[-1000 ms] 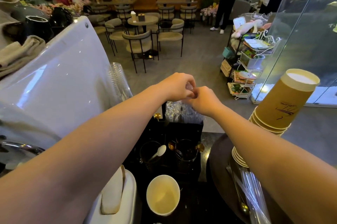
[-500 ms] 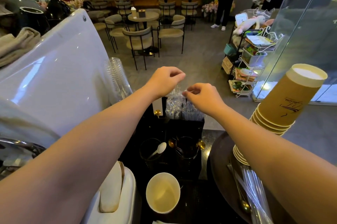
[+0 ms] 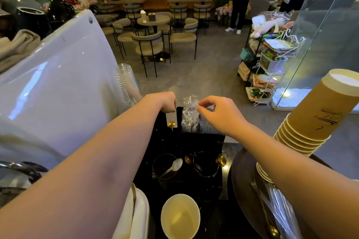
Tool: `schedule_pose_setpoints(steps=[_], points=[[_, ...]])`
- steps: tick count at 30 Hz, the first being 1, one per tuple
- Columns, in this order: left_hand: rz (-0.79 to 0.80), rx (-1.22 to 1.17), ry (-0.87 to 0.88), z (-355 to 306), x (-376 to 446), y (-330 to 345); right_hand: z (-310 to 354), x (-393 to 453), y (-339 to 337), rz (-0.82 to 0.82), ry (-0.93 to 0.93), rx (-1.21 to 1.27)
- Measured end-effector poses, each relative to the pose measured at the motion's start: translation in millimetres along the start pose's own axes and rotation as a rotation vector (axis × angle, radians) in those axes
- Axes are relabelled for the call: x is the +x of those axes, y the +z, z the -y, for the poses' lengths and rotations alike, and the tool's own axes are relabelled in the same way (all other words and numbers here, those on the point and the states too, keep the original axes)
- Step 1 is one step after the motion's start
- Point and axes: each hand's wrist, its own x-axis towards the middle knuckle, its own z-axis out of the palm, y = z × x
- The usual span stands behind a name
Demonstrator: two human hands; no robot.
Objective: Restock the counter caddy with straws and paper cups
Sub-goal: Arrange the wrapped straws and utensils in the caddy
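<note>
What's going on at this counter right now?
A person is restocking a black caddy. The right hand pinches the top of a bundle of clear-wrapped straws standing in a rear compartment; the left hand is at the caddy's back edge beside it, and what it holds cannot be seen. A stack of tan paper cups waits on the right, and one open paper cup stands in front.

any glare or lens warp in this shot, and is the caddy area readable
Head view: wide-angle warp bends the white machine panel and tilts the paper cup stack; bluish glare streaks the panel; a bright floor spot blows out; the black caddy is dim, its compartments hard to read.
</note>
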Motion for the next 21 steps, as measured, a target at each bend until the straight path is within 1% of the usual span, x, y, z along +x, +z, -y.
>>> schedule_pose_setpoints(steps=[5, 8, 10, 13, 17, 19, 21], points=[[0.113, 0.079, -0.005, 1, 27, 7, 0, -6, 7, -0.028, -0.036, 0.003], [0.227, 0.050, -0.045, 4, 41, 7, 0, -9, 8, -0.050, -0.033, 0.023], [0.275, 0.048, -0.062, 4, 46, 7, 0, -11, 6, -0.061, -0.029, 0.046], [0.375, 0.086, -0.087, 4, 53, 5, 1, -11, 5, -0.064, -0.027, 0.047], [0.474, 0.194, -0.182, -1, 57, 5, 2, -10, 8, -0.059, -0.032, 0.050], [0.593, 0.180, -0.241, -2, 60, 5, 2, -11, 9, -0.054, -0.035, 0.052], [0.655, 0.170, -0.260, -3, 61, 7, 3, -12, 10, -0.054, -0.036, 0.049]])
